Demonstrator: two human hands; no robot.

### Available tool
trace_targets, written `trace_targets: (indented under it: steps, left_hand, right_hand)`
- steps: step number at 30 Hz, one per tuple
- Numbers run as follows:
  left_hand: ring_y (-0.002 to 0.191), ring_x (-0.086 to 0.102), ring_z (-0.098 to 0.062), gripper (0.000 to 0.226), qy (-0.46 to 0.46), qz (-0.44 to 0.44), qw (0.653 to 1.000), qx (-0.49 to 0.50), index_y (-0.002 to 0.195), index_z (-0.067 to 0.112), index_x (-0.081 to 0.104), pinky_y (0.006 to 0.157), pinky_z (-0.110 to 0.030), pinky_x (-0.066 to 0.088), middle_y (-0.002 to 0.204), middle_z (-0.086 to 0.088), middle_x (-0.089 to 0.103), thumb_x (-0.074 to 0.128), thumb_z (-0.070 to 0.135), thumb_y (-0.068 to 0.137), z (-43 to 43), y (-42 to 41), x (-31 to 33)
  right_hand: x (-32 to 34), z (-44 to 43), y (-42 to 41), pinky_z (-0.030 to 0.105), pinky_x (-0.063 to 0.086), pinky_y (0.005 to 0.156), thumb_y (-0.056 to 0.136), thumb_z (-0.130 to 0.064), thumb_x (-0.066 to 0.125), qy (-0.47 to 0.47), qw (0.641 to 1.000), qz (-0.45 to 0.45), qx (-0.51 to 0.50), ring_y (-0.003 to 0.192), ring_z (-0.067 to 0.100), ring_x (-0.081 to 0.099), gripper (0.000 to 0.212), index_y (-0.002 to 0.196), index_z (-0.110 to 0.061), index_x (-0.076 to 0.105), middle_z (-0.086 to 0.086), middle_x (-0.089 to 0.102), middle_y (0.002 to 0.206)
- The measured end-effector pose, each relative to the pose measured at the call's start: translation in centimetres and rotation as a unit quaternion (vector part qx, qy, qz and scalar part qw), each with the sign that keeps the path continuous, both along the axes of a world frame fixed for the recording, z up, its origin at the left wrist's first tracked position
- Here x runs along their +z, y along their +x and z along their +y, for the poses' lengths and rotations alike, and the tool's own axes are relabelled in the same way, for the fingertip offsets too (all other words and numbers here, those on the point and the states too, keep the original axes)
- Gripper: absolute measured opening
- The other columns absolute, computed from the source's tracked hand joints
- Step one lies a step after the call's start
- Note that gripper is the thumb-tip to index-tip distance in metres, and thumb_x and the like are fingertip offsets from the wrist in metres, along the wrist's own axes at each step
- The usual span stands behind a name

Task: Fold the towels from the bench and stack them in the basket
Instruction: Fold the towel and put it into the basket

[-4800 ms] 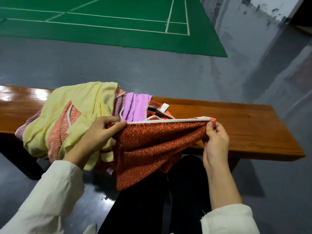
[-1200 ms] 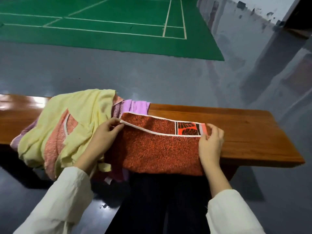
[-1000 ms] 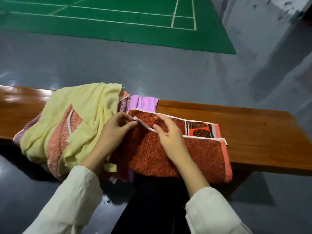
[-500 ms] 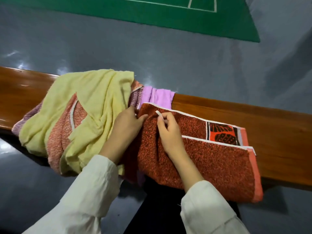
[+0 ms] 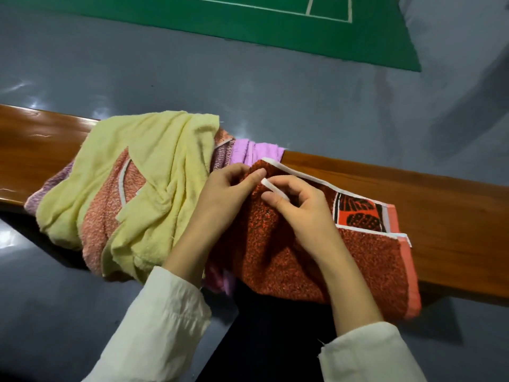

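A rust-red towel (image 5: 366,263) with a white hem and an orange leaf-print band lies folded in half on the wooden bench (image 5: 446,216), its lower part hanging over the front edge. My left hand (image 5: 224,197) pinches the towel's upper left corner. My right hand (image 5: 296,205) pinches the white hem right beside it, so both hands meet at that corner. A heap of unfolded towels lies to the left: a pale yellow one (image 5: 162,161) on top, a salmon one (image 5: 110,205) and a lilac one (image 5: 256,151) under it. No basket is in view.
The bench runs across the view over a grey glossy floor (image 5: 248,86). A green court mat (image 5: 275,23) with white lines lies beyond. My dark trousers (image 5: 270,340) show below the bench edge.
The red towel went from held up to folded in half on the bench. My right hand left the right end and came over to the left corner beside my left hand.
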State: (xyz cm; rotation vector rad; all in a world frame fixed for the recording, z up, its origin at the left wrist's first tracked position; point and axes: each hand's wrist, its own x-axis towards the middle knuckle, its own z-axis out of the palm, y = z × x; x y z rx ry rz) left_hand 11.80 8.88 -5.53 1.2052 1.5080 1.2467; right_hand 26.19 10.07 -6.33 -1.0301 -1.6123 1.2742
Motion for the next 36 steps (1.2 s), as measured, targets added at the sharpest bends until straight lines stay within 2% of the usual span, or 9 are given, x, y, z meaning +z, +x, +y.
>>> trace_targets:
  steps: [5,14,18,21,24,27,29,32,36]
  left_hand:
    - [0.074,0.06,-0.001,0.012,0.074,0.01,0.997,0.022,0.086,0.022,0.066,0.071,-0.017,0.044,0.078,0.01,0.068,0.068,0.01,0.086,-2.4,1.2,1.4]
    - [0.072,0.058,0.006,0.016,0.126,0.029,0.991,0.031,0.081,0.024,0.064,0.067,-0.009,0.041,0.076,0.019,0.066,0.062,0.011,0.09,-8.0,3.6,3.3]
    - [0.077,0.061,0.001,0.005,0.129,0.041,0.991,0.005,0.085,0.025,0.065,0.07,-0.015,0.046,0.08,0.015,0.067,0.062,0.023,0.089,-9.1,4.0,3.6]
    - [0.086,0.063,0.001,0.015,0.14,0.093,0.985,-0.032,0.094,0.03,0.06,0.078,-0.017,0.048,0.091,0.015,0.066,0.067,0.03,0.081,-9.5,4.3,3.4]
    - [0.094,0.059,0.003,0.038,0.149,0.151,0.976,-0.052,0.105,0.036,0.046,0.083,-0.014,0.045,0.098,0.017,0.061,0.07,0.024,0.078,-9.7,4.1,2.5]
    - [0.092,0.05,0.01,0.032,0.187,0.25,0.947,-0.078,0.104,0.027,0.048,0.085,-0.007,0.037,0.094,0.02,0.051,0.068,0.02,0.08,-9.9,3.2,1.3]
    - [0.09,0.048,0.006,0.024,0.192,0.294,0.931,-0.094,0.103,0.026,0.051,0.084,-0.007,0.035,0.094,0.017,0.05,0.065,0.026,0.083,-10.2,2.2,0.4]
    - [0.09,0.054,-0.007,0.02,0.172,0.308,0.932,-0.089,0.099,0.024,0.055,0.083,-0.018,0.041,0.098,0.011,0.053,0.058,0.038,0.084,-10.8,0.5,-0.8]
    - [0.084,0.056,-0.007,0.032,0.168,0.331,0.925,-0.083,0.087,0.014,0.063,0.078,-0.019,0.043,0.092,0.006,0.057,0.059,0.045,0.084,-11.3,-1.0,-1.3]
  right_hand:
    - [1.9,-1.5,1.5,0.008,0.039,0.082,0.083,-0.011,0.07,0.053,0.998,-0.023,-0.024,0.088,-0.007,0.061,0.022,0.081,-0.033,0.067,-0.022,0.069,0.084]
    - [3.8,-5.4,2.7,0.007,0.041,0.078,0.084,-0.008,0.069,0.09,0.995,-0.012,-0.035,0.087,-0.005,0.061,0.029,0.078,-0.036,0.062,-0.023,0.067,0.086]
    - [4.0,-6.3,3.0,0.013,0.045,0.08,0.086,-0.009,0.066,0.085,0.996,-0.001,-0.029,0.091,0.002,0.062,0.028,0.088,-0.036,0.059,-0.016,0.066,0.091]
    - [4.2,-6.3,3.6,0.014,0.043,0.086,0.09,-0.012,0.055,0.077,0.996,-0.047,0.019,0.099,0.001,0.059,0.029,0.104,-0.037,0.056,-0.015,0.064,0.1]
    - [4.1,-6.2,4.2,0.011,0.04,0.084,0.094,-0.008,0.053,0.078,0.993,-0.082,0.015,0.095,-0.001,0.057,0.021,0.099,-0.027,0.059,-0.013,0.063,0.096]
    - [3.9,-6.1,4.9,0.013,0.039,0.082,0.094,-0.009,0.054,0.076,0.995,-0.044,-0.042,0.087,-0.004,0.054,0.018,0.092,-0.026,0.056,-0.018,0.059,0.087]
    - [3.9,-6.0,5.4,0.012,0.039,0.08,0.094,-0.009,0.053,0.073,0.994,-0.028,-0.076,0.084,-0.005,0.052,0.019,0.089,-0.027,0.054,-0.018,0.056,0.086]
    - [3.9,-6.0,6.2,0.01,0.038,0.075,0.095,-0.009,0.053,0.054,0.991,-0.014,-0.124,0.076,-0.008,0.053,0.021,0.086,-0.027,0.056,-0.015,0.06,0.082]
    - [3.6,-6.0,6.6,0.018,0.04,0.077,0.096,-0.011,0.053,0.032,0.987,0.001,-0.157,0.077,-0.006,0.057,0.019,0.087,-0.027,0.059,-0.016,0.067,0.078]
